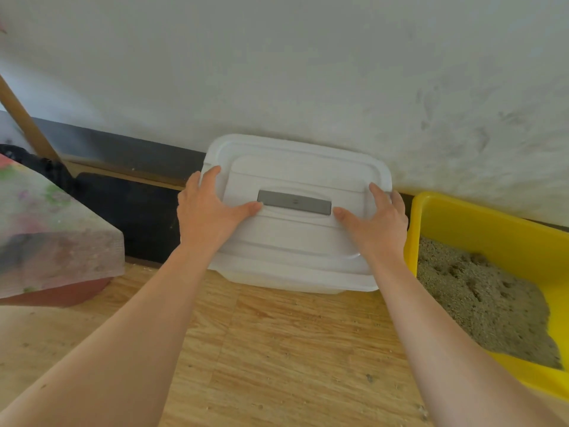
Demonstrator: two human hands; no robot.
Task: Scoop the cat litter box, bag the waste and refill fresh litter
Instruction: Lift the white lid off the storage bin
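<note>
Floorboards (277, 349) of pale wood lie open across the bottom centre. Above them sits a white lidded bin (295, 241), middle of the frame, its long axis running left to right along the wall (308, 72), back edge close against it. A grey handle (294, 202) lies flat along that same axis. The left hand (209, 211) and right hand (375, 223) rest on the lid, each grip wide, fingers spread flat, thumbs at the handle's ends. Just right, a yellow litter box (462, 217) holds pitted tan litter (474, 297). At left, a cloth-covered block (46, 226) narrows the room.
</note>
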